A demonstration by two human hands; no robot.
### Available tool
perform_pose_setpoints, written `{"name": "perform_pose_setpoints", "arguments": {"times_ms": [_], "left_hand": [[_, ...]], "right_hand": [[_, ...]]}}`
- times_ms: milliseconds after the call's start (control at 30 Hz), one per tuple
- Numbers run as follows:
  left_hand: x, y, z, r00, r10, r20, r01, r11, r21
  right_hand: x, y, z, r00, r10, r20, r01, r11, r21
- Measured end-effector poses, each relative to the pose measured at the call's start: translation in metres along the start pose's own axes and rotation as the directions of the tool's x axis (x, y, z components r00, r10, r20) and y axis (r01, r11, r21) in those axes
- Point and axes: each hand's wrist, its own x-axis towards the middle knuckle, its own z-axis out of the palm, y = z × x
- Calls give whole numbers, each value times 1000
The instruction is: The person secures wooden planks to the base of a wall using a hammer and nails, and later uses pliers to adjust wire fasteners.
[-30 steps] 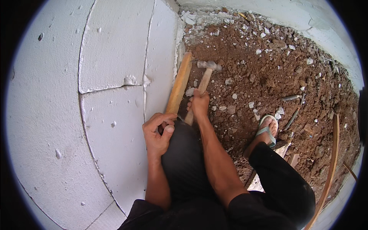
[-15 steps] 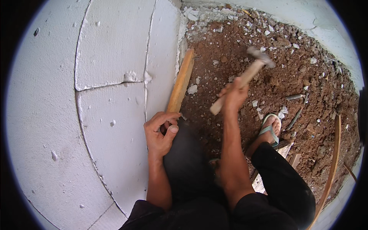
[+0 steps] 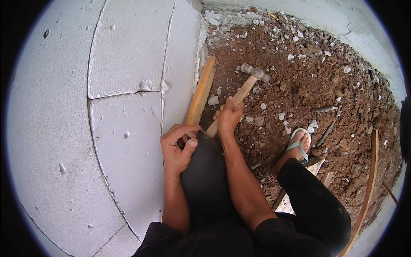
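My right hand [image 3: 230,118] is closed around the wooden handle of a hammer [image 3: 242,92], its metal head tilted up and away over the soil. On the left, my left hand [image 3: 177,147] is curled at the near end of a wooden batten [image 3: 201,92], which leans along the foot of the white block wall. The batten's near end is hidden behind those fingers. A thin piece like a nail shows by the left index fingertip, too small to be sure of. Another thin nail-like bit sticks out near the batten's far end.
A white block wall [image 3: 124,124] rises close on my left. Brown soil [image 3: 295,90] with white rubble covers the ground. My sandalled foot [image 3: 298,145] rests on the right, near some short sticks [image 3: 327,132]. A long wooden strip [image 3: 371,180] lies at the far right.
My right hand has swung the hammer left and closer to the batten, its head now lower and nearer. My left hand and the batten have hardly moved.
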Motion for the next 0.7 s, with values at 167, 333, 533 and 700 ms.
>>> {"name": "perform_pose_setpoints", "arguments": {"times_ms": [167,333,533,700], "left_hand": [[5,-2,2,1000,23,-1,-23,999,-46],[-1,-3,-3,1000,-17,15,17,1000,-18],[4,-4,3,1000,-3,8,4,1000,-28],[1,-7,-7,1000,-1,-4,1,1000,-10]], "right_hand": [[14,-23,-1,1000,9,18,-9,1000,-7],[28,-87,-53,907,-313,-282,359,924,132],[38,-84,-57,605,-371,-704,630,764,138],[23,10,-3,987,-123,-102,109,985,-132]]}}
